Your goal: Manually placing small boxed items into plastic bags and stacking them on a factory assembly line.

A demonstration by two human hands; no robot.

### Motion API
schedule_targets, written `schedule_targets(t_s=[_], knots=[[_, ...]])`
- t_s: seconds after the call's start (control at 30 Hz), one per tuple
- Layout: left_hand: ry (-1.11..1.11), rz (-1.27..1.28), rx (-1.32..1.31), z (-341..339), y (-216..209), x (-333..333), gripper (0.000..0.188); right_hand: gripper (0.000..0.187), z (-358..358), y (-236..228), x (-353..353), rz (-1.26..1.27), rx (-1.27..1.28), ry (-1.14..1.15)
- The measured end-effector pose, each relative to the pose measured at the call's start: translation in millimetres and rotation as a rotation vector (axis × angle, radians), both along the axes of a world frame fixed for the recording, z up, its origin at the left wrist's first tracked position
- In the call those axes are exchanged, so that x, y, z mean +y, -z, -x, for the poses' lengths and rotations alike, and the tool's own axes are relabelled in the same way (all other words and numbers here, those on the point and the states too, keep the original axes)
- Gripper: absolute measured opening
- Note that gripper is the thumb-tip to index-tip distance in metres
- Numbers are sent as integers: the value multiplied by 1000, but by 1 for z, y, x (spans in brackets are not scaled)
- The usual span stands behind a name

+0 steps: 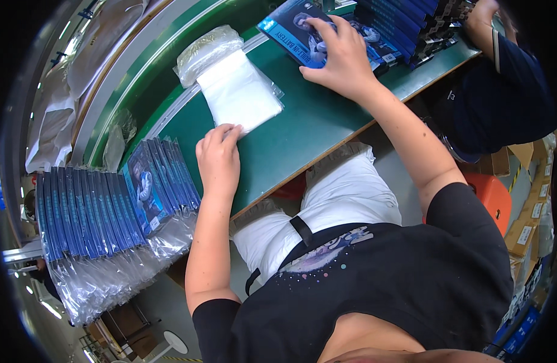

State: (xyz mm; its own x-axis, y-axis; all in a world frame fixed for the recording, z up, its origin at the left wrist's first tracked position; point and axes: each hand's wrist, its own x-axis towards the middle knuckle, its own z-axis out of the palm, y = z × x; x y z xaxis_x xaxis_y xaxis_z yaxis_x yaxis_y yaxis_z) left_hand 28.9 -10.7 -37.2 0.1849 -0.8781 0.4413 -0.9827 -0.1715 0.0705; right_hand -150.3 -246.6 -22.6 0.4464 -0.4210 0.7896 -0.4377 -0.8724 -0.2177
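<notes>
A stack of clear plastic bags (239, 91) with a white face lies on the green table. My left hand (219, 158) is at its near corner, fingers bent together and pinching the edge of a bag. My right hand (345, 57) spreads over a flat blue printed box (284, 30) at the table's far right. Its fingers are apart across the box's face, and the thumb is at the near edge. Beside that hand, a row of similar blue boxes (405, 27) stands leaning; part of it is cut off by the picture's top.
Bagged blue boxes (91, 212) stand in a row at the left, their loose plastic hanging toward me. A crumpled clear bundle (209, 51) lies behind the bags. Another person's hand (484, 24) is at the far right, near the boxes. An orange stool (487, 196) stands at right.
</notes>
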Motion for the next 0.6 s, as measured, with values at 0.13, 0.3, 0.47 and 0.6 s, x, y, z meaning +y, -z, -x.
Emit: schedule_targets(t_s=[0.13,0.3,0.47,0.6], knots=[[39,59,174,0,-6,-12,25,74,21,-8,22,-832,-368,-387],[21,111,301,0,-5,-11,23,51,37,-6,51,-1813,-425,-812],[103,2,122,-2,-12,-11,27,30,30,10,65,-1861,-451,-992],[39,-32,183,-11,-11,-12,24,29,28,21,66,-2018,-510,-1085]])
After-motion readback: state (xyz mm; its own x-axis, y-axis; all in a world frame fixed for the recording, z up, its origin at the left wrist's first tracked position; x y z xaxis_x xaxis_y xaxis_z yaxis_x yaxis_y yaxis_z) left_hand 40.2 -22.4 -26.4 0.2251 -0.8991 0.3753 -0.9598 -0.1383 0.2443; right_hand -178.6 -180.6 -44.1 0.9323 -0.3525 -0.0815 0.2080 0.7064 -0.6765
